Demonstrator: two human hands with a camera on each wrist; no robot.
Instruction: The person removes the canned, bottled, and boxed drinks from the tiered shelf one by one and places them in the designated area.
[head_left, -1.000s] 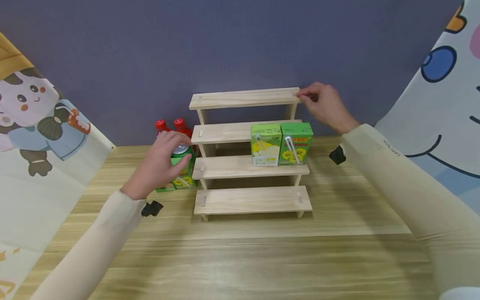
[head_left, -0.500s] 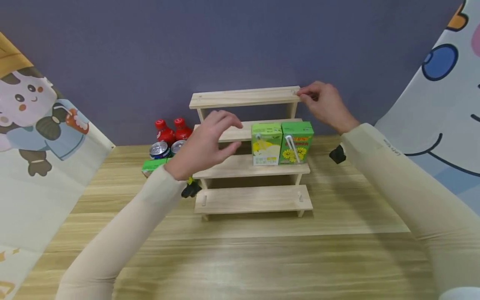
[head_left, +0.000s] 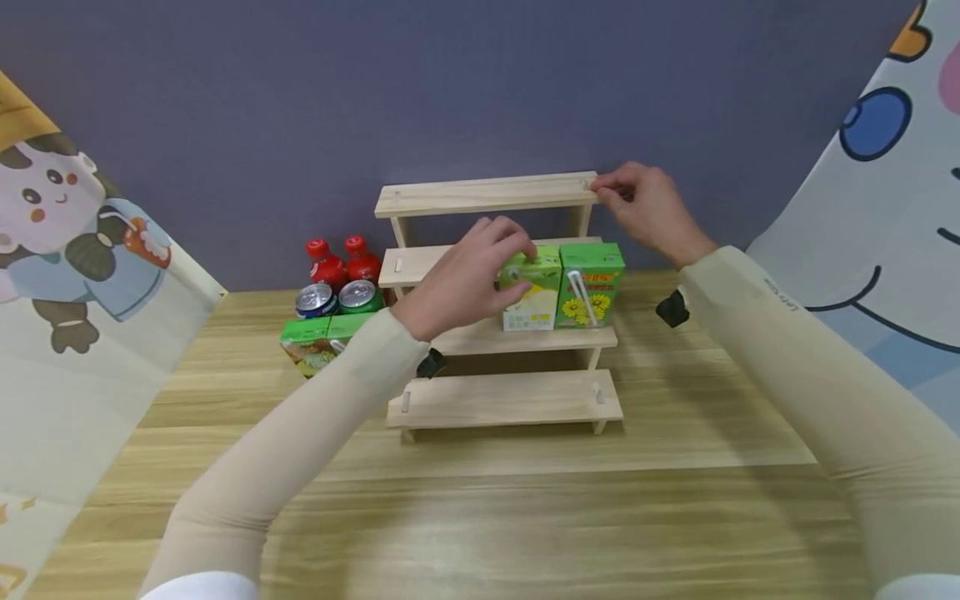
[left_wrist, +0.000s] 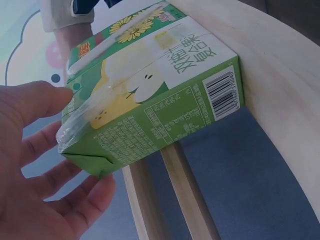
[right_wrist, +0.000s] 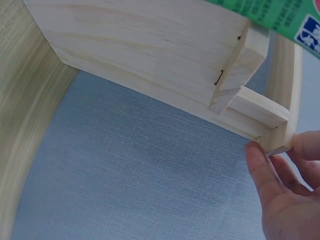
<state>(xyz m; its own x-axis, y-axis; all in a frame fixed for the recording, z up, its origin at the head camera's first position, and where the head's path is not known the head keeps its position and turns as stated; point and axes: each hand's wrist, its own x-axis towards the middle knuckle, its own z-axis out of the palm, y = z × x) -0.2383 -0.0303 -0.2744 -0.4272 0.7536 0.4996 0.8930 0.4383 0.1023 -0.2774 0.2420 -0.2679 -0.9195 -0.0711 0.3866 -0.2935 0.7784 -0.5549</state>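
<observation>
My left hand is at the left upper end of a light green pear juice carton. Its thumb and fingers are spread about the carton's top, as the left wrist view also shows, with space between palm and carton. That carton stands on the second step from the bottom of a wooden step shelf, beside a darker green carton with yellow flowers. With thumb and fingertips, my right hand pinches the right end of the top board; the right wrist view shows the fingers at its corner.
Left of the shelf stand two red-capped bottles, two drink cans and green cartons, partly behind my left arm. A dark blue-grey wall rises behind the shelf. All rest on a wood-grain table.
My left hand has moved right, from above the cans and cartons at the left to the pear juice carton. My right hand has kept its hold on the top board.
</observation>
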